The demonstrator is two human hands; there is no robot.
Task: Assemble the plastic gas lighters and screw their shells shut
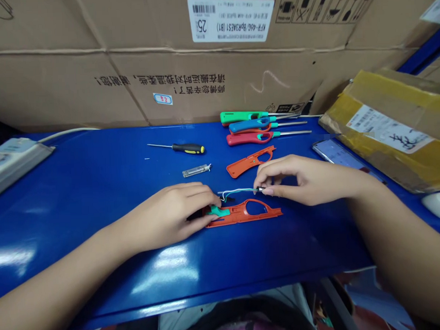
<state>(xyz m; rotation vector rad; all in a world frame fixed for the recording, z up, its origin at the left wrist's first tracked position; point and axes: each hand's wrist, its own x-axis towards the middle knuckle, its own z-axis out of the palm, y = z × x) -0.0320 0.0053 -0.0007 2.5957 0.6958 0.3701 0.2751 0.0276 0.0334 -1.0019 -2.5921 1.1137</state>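
Cardboard cartons stand behind a blue metal bench, and a screwdriver lies farther up it. Near the bench's middle, an orange plastic housing half lies flat. Your left hand holds a teal insert at the housing's end between thumb and fingers. Your right hand pinches a metal-tipped thin wire just above the housing. If that pinch loosens, the wire could spring away; a sharp tug could pull the teal insert out of place.
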